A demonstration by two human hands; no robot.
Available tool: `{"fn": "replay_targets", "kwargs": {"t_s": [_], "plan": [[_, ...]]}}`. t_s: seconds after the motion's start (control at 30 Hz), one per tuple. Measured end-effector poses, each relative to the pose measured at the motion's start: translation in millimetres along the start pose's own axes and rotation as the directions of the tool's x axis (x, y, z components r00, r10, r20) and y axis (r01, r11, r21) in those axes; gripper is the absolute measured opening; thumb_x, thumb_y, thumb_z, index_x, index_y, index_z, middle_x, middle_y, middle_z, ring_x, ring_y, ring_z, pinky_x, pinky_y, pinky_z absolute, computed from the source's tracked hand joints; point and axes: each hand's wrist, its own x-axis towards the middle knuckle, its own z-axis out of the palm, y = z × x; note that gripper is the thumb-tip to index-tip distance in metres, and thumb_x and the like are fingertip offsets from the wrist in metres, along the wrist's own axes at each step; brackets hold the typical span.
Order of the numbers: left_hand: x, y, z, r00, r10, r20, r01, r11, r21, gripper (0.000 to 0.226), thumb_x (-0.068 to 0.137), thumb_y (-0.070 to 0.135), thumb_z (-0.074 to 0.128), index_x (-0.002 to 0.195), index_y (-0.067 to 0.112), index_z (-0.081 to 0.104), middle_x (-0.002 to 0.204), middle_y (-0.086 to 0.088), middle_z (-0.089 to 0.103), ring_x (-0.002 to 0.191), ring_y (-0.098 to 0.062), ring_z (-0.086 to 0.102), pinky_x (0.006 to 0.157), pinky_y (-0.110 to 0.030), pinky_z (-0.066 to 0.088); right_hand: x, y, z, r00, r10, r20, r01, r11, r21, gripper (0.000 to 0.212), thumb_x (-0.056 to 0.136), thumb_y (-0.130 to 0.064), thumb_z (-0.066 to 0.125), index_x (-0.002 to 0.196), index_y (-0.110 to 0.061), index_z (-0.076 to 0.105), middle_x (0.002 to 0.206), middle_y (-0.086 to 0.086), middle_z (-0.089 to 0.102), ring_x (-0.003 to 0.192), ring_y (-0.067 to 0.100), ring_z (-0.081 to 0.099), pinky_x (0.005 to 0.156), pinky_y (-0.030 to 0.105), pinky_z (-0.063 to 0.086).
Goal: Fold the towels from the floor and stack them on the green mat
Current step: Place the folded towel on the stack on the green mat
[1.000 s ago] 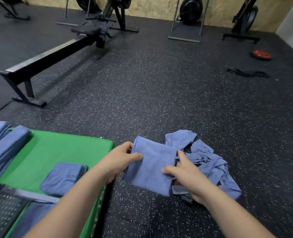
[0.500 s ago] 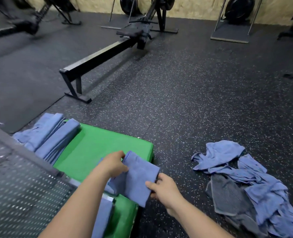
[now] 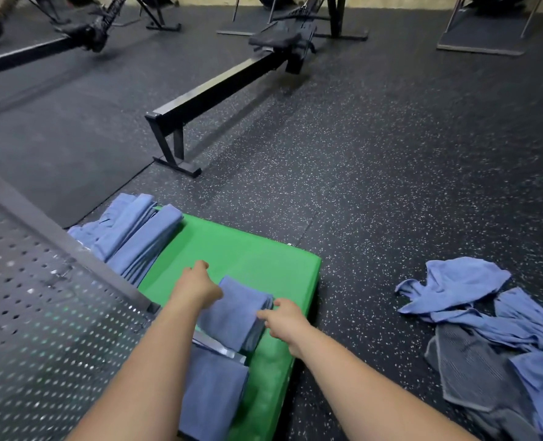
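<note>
L hand (image 3: pixel 197 285) & R hand (image 3: pixel 281 320) at folded towel (image 3: pixel 236 313), green mat (image 3: pixel 257 259)

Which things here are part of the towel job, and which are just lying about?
Job:
- folded towel on the green mat, with the left hand and right hand at its sides
- folded stack at the mat's far-left edge
- unfolded pile on the floor

Lying about:
- rowing machine
- perforated metal platform

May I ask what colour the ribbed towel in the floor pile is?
Ribbed towel: dark grey, head view.
</note>
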Motion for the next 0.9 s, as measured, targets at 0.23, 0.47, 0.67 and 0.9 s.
{"fn": "replay_targets", "kwargs": {"t_s": [0.23,0.47,0.67,0.9], "plan": [[-19.7,41.2,12.2,0.981,0.173,0.090,-0.161,0.979,-0.128,0.043,0.091,0.027,0.084,0.129,0.018,0.065,0.118,-0.004,0.072,0.102,-0.025,0.070,0.089,-0.036,0.056,-8.6,34.1,-62.4,0.999,0.005,-0.033,-0.010,0.989,-0.145,0.015,0.091,-0.030,0.074,0.106,-0.027,0.071,0.112,0.000,0.075,0.111,0.023,0.071,0.103,0.048,0.059],[-77.4,128.7,56.6,0.895,0.418,0.157,-0.374,0.893,-0.248,0.022,0.092,0.025,0.082,0.110,0.022,0.070,0.101,0.006,0.077,0.087,-0.021,0.071,0.068,-0.027,0.050,-37.3,92.2,-177.5,0.998,0.026,-0.057,-0.044,0.938,-0.344,0.009,0.095,-0.031,0.072,0.101,-0.025,0.074,0.102,0.000,0.078,0.091,0.019,0.071,0.093,0.045,0.059],[-125.5,191.3,105.0,0.795,0.540,0.274,-0.459,0.833,-0.309,0.017,0.093,0.026,0.083,0.106,0.027,0.072,0.100,0.005,0.079,0.094,-0.015,0.072,0.081,-0.027,0.053,-69.5,140.4,-293.7,0.984,0.090,-0.153,-0.146,0.901,-0.409,0.007,0.100,-0.031,0.070,0.100,-0.024,0.072,0.098,0.002,0.079,0.094,0.024,0.076,0.085,0.042,0.061],[-176.8,261.8,165.1,0.692,0.603,0.397,-0.561,0.795,-0.230,0.015,0.092,0.035,0.082,0.101,0.033,0.071,0.095,0.012,0.077,0.088,-0.012,0.072,0.080,-0.032,0.058,-102.2,217.6,-405.7,0.926,0.141,-0.350,-0.295,0.848,-0.441,0.008,0.093,-0.022,0.070,0.089,-0.015,0.072,0.080,-0.004,0.072,0.080,0.018,0.067,0.074,0.032,0.051]]}}
